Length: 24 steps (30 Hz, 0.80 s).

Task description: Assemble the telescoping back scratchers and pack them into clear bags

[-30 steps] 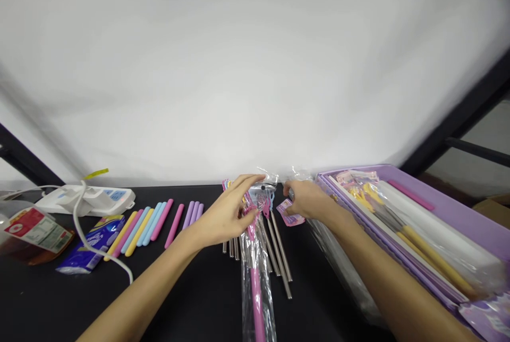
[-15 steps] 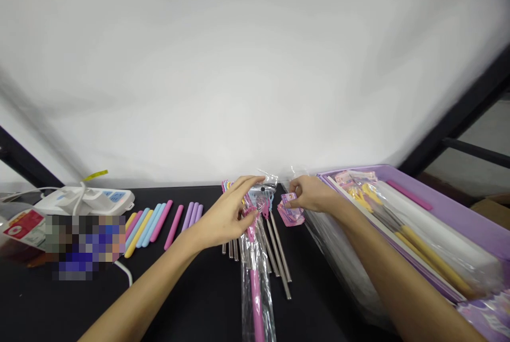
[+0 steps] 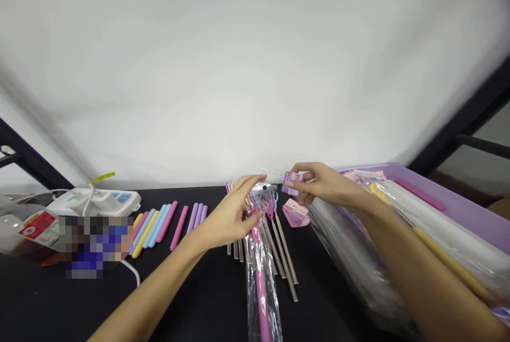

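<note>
My left hand is closed on the top end of a clear plastic bag. Inside the bag lies a long stick with a pink handle and a pink shaped head. In my right hand a small purple printed card is pinched between thumb and fingers, just above the table. Below it a loose stack of pink printed cards rests on the black table. Several metal rods with coloured heads lie under and beside the bag, their tops partly hidden by my left hand.
Left of the rods lie purple, pink, blue and yellow handle tubes. Further left are a white power strip with cords and a clear container with a red label. On the right stand a pile of clear bags and a purple bin.
My right hand has lifted the purple card off the stack, up and slightly right. My left hand stays on the bag. The whole view has shifted slightly.
</note>
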{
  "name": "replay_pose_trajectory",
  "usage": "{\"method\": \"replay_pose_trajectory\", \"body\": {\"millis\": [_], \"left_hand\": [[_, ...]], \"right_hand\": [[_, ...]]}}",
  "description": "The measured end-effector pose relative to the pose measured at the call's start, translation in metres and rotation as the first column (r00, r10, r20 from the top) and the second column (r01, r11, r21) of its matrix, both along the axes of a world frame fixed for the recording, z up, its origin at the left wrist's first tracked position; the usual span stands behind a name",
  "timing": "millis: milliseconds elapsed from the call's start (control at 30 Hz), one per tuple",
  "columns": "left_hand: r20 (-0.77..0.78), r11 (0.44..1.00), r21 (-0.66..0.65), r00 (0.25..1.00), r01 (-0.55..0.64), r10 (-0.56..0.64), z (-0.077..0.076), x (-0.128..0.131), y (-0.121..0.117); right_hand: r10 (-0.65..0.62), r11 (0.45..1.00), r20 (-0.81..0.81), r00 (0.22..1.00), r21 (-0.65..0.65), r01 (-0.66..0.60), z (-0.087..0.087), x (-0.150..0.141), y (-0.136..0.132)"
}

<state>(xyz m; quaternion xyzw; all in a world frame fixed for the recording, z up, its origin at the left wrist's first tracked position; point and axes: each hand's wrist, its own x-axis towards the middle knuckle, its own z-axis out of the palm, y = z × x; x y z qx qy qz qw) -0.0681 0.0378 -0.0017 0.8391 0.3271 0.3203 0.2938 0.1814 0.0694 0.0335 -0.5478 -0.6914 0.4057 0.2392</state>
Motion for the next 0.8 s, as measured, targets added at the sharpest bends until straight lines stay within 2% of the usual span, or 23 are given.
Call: {"method": "replay_pose_trajectory", "body": {"millis": [67, 167, 367, 600, 667, 800], "left_hand": [[0.019, 1.0, -0.017, 1.0, 0.0, 0.0, -0.001, 0.0, 0.001], [0.049, 0.998, -0.06, 0.999, 0.0, 0.003, -0.003, 0.0, 0.0], [0.053, 0.991, -0.136, 0.999, 0.01, -0.003, -0.001, 0.0, -0.004], [0.083, 0.987, -0.153, 0.996, 0.048, -0.036, 0.001, 0.001, -0.005], [0.09, 0.985, -0.161, 0.995, 0.056, -0.042, 0.001, 0.001, -0.005], [0.089, 0.98, -0.189, 0.995, 0.057, -0.04, 0.0, 0.001, -0.005]], "right_hand": [[0.05, 0.995, -0.075, 0.996, 0.093, -0.043, 0.008, -0.005, -0.006], [0.134, 0.962, -0.103, 0.986, 0.252, -0.104, 0.015, -0.011, -0.014], [-0.003, 0.878, 0.031, 1.0, 0.478, -0.013, 0.017, -0.02, -0.02], [0.002, 0.787, 0.125, 0.992, 0.612, -0.079, 0.01, -0.023, -0.011], [0.051, 0.797, 0.076, 0.996, 0.598, -0.086, 0.007, -0.024, -0.01], [0.105, 0.871, -0.029, 0.994, 0.486, -0.078, 0.003, -0.026, -0.01]]}}
